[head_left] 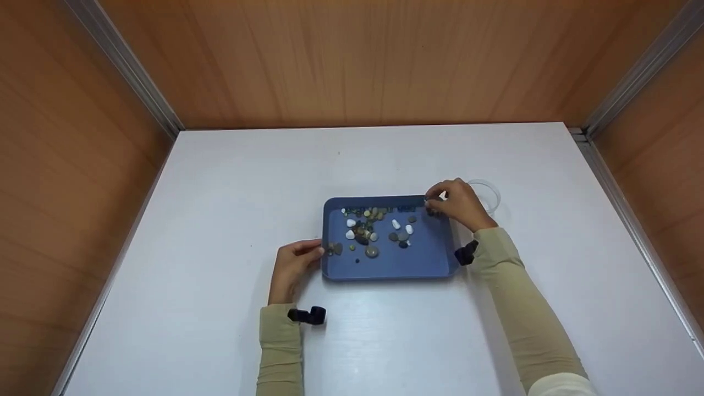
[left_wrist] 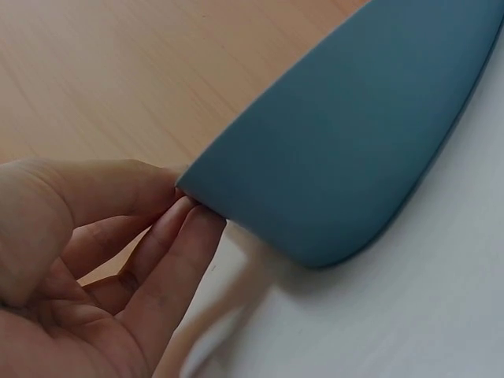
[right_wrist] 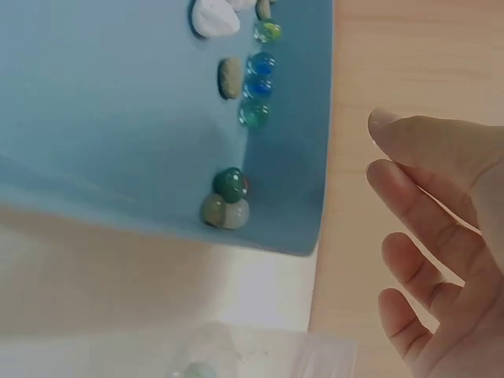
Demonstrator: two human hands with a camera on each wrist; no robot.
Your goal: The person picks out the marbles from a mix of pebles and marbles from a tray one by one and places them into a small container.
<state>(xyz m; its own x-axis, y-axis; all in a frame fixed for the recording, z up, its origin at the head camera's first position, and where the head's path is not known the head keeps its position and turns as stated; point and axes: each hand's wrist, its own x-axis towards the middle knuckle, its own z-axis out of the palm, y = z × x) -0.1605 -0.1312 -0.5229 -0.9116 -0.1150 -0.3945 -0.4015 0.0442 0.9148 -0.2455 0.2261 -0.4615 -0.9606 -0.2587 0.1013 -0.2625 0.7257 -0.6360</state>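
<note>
A blue tray point(head_left: 418, 261) holds white, grey and brown pebbles and glass marbles. My left hand point(head_left: 294, 269) pinches the tray's left rim between thumb and fingers. In the left wrist view that hand point(left_wrist: 118, 260) grips the rim beside a rounded corner. My right hand point(head_left: 459, 203) is at the far right corner. In the right wrist view the right hand point(right_wrist: 449, 228) has loosely bent fingers apart from the tray wall, with nothing visible between them. Near that corner lie a dark green marble point(right_wrist: 231, 184), a whitish marble point(right_wrist: 237, 214) and blue marbles point(right_wrist: 258, 86).
A clear container point(right_wrist: 268, 354) stands beyond the tray's right side, partly behind my right hand in the head view; its round rim point(head_left: 498, 193) shows there. The white table point(head_left: 220, 209) meets wood-grain panels point(head_left: 352, 66) at the back and sides.
</note>
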